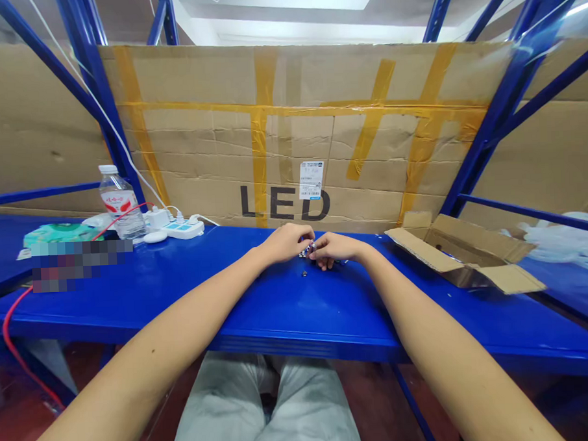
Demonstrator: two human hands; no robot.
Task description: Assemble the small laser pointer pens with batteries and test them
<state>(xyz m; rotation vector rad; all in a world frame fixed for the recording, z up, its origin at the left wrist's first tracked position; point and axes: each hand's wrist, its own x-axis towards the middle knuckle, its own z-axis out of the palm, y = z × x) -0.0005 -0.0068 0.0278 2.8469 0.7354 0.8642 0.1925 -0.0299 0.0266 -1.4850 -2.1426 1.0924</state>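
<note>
My left hand [286, 241] rests over the blue table with its fingers curled toward several small shiny metal pieces [303, 253]. Close beside it, my right hand [338, 247] has thumb and forefinger pinched together at the same pieces. What sits between the fingertips of either hand is too small to name. One loose small metal piece [304, 273] lies on the table just in front of the hands. Part of the pieces is hidden behind the fingers of my right hand.
An open cardboard box [434, 247] stands at the right. On the left are a plastic bottle [122, 205], a white power strip [183, 228] with plugs and a green packet [55, 235]. Behind the blue table [298, 324] rises a large cardboard sheet [213, 146] marked LED.
</note>
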